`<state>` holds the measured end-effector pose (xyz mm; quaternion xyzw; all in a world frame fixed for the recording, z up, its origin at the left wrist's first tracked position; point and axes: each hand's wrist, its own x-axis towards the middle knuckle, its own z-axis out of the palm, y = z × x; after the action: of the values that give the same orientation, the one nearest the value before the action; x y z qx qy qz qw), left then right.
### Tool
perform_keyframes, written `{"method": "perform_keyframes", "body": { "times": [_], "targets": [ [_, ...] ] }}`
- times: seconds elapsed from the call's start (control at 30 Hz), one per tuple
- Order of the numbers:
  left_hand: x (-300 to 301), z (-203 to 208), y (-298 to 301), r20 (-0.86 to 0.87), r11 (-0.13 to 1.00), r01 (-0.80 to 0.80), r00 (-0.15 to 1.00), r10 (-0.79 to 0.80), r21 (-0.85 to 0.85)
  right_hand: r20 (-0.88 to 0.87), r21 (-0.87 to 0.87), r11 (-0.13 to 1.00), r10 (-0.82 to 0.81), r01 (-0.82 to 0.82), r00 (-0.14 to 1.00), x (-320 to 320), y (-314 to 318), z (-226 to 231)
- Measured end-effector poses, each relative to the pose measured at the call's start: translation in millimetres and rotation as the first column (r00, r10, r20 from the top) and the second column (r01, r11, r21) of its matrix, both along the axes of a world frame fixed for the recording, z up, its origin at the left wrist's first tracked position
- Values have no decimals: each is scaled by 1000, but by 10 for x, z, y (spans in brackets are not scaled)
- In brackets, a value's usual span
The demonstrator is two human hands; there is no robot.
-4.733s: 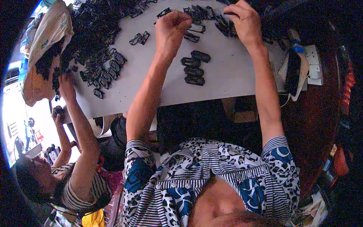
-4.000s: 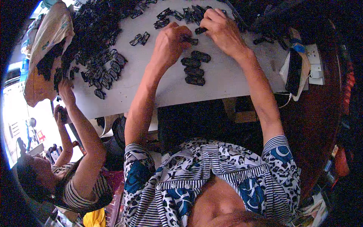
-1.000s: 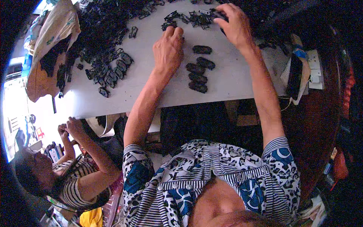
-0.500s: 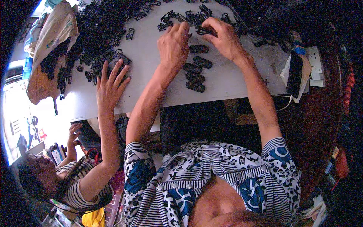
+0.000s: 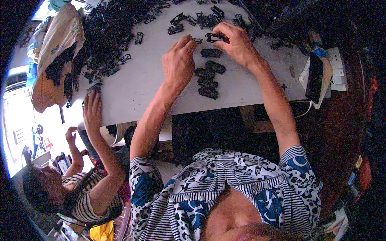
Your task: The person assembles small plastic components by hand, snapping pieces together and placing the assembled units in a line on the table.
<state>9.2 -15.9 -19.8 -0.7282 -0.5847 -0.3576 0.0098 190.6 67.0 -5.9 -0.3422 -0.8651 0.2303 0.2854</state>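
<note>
Over the table (image 5: 148, 80), my left hand (image 5: 179, 60) pinches a small flat dark piece (image 5: 197, 40) between thumb and forefinger. Opposite it, my right hand (image 5: 237, 45) grips a black open-framed plastic part (image 5: 213, 37) by one end. The two pieces are close but apart. Just below my hands lies a black oblong part (image 5: 211, 53) on its own. Nearer to me, several similar dark oblong parts (image 5: 207, 82) form a short column. Beyond my hands are scattered loose black frame parts (image 5: 209, 20).
A large heap of black parts (image 5: 106, 36) covers the far left, beside an open sack (image 5: 60, 32). At the left a co-worker's hand (image 5: 93, 110) touches a dark piece at the table edge. A white-and-black device (image 5: 313, 78) and a power strip (image 5: 337, 66) stand right.
My left hand has drawn back slightly left and nearer, exposing the small piece in its fingers. My right hand shifted little. The co-worker's hand slid left toward the table edge.
</note>
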Motion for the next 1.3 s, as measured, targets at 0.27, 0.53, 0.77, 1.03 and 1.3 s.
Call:
{"method": "perform_keyframes", "body": {
  "times": [0.27, 0.53, 0.77, 1.03, 1.3],
  "targets": [
    [-66, 30, -153, 53, 984, -7, 998, 17, -177, 25, 19, 1000, 8, -9, 1000, 24, 21, -28],
    [-245, -94, 162, 189, 996, 0, 982, 18, -94, 6, 17, 999, 51, -52, 999, -80, 13, 83],
    [-139, -47, 233, 240, 979, 49, 971, 0, -196, 56, 77, 995, 51, -55, 997, -61, 82, 48],
    [-108, -68, 312, 194, 990, 69, 980, -43, -127, 40, 91, 996, 22, -25, 999, -7, 26, 69],
    [-116, -133, 422, 189, 985, 101, 979, -73, -140, 55, 158, 984, 75, -82, 996, -43, 65, 51]
  ]
}}
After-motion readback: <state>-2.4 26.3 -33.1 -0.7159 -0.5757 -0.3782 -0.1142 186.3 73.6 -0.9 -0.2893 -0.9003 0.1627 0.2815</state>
